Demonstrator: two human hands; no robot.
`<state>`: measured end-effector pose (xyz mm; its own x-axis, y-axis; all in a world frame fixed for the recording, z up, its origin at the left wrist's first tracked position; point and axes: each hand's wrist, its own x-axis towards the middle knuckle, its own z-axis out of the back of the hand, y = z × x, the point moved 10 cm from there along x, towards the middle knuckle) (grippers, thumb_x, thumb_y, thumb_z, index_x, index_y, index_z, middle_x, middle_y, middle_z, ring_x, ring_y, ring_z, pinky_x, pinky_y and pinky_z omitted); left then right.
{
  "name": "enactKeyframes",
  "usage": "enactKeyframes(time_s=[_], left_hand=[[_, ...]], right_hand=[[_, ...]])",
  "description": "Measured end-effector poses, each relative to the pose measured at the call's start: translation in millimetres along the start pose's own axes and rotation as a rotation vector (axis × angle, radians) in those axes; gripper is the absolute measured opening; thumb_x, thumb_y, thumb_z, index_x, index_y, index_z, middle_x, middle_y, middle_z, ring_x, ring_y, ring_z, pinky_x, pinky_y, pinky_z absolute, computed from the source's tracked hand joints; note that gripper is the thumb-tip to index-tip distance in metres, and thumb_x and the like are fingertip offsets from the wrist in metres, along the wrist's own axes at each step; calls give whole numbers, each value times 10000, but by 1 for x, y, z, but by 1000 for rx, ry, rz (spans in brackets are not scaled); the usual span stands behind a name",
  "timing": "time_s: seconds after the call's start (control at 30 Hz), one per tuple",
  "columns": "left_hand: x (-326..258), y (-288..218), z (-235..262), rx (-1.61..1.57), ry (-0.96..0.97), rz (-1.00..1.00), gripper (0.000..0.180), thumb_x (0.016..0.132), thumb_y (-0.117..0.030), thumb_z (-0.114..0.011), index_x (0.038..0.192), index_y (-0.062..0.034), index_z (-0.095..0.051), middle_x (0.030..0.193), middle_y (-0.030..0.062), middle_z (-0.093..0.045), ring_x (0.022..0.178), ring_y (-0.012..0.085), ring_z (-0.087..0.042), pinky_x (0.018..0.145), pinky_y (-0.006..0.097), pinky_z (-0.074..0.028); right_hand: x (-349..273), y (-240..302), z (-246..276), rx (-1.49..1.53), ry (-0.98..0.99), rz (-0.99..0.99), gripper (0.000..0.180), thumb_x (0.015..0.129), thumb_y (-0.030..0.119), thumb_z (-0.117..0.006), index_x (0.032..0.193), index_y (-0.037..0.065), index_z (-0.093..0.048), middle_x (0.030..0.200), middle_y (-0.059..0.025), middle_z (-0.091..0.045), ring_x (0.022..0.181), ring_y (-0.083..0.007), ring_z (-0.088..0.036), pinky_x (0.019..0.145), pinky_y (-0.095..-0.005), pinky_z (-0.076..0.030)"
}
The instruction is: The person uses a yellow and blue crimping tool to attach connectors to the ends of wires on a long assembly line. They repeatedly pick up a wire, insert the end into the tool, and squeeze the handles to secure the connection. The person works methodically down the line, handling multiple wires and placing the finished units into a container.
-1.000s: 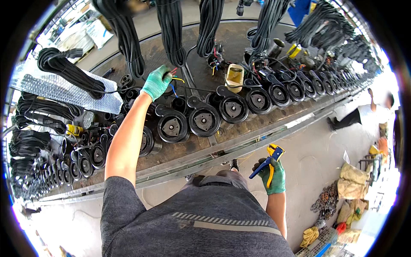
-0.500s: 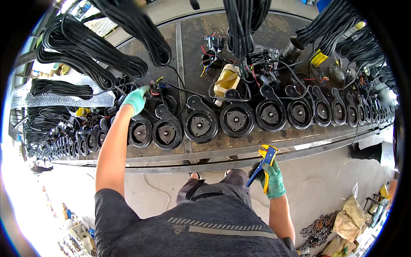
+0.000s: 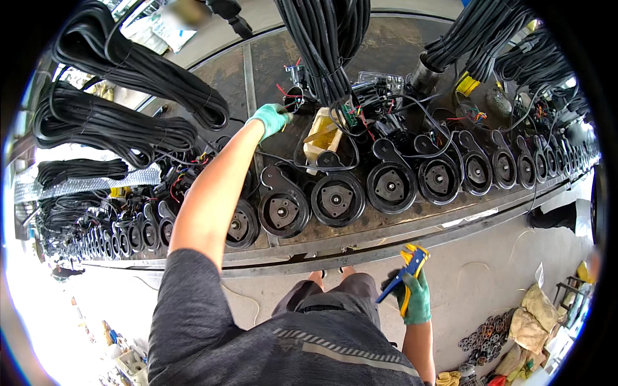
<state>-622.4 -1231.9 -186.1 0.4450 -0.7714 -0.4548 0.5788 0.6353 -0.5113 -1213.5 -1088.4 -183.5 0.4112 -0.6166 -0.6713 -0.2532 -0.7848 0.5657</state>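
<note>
My left hand [image 3: 271,121], in a green glove, reaches over the bench with fingers stretched out, just short of a small black cylindrical part [image 3: 294,92] with red wires. Nothing shows clearly between those fingers. A yellow-and-blue wire stripper [image 3: 407,273] is gripped in my gloved right hand [image 3: 417,299], held in front of the bench edge. Just right of my left hand lies an open pale-yellow plastic container [image 3: 322,138]. Along the front of the bench stands a row of black round wheel-like housings [image 3: 282,212], each with a rounded arm on top.
Bundled black cables [image 3: 325,48] hang over the bench, with more bundles [image 3: 138,61] at left. A metal cup [image 3: 425,74] stands farther right. The bench's metal front rail [image 3: 360,252] runs before me. Sacks [image 3: 534,315] and metal discs [image 3: 489,334] lie on the floor.
My left hand has moved right and farther over the bench, from wires near the housings to beside the black cylindrical part. The wire stripper stays in my right hand. The view has shifted.
</note>
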Motion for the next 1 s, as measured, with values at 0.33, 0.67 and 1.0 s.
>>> enactKeyframes(time_s=[0.33,0.67,1.0], left_hand=[[92,110,-14,-248,-321,236,354,972,-227,-617,1275,-57,-680,1229,185,-718,1062,340,-714,893,418,-559],[74,87,-38,365,-27,82,483,972,-270,-596,1405,-58,-567,1254,188,-681,1111,310,-673,951,433,-527],[31,13,-80,-305,125,-124,381,1006,-260,-633,1309,-33,-671,1160,75,-744,962,164,-666,879,337,-522]], right_hand=[[-64,-14,66,129,-316,101,439,922,159,-676,1310,84,-484,1004,-190,-688,824,-375,-727,753,-511,-630],[-42,-21,33,115,-232,62,573,918,149,-688,1425,84,-430,1016,-185,-685,833,-361,-725,774,-497,-628],[-22,-24,18,64,-181,46,584,917,149,-689,1438,89,-432,1026,-180,-678,849,-353,-722,781,-492,-625]])
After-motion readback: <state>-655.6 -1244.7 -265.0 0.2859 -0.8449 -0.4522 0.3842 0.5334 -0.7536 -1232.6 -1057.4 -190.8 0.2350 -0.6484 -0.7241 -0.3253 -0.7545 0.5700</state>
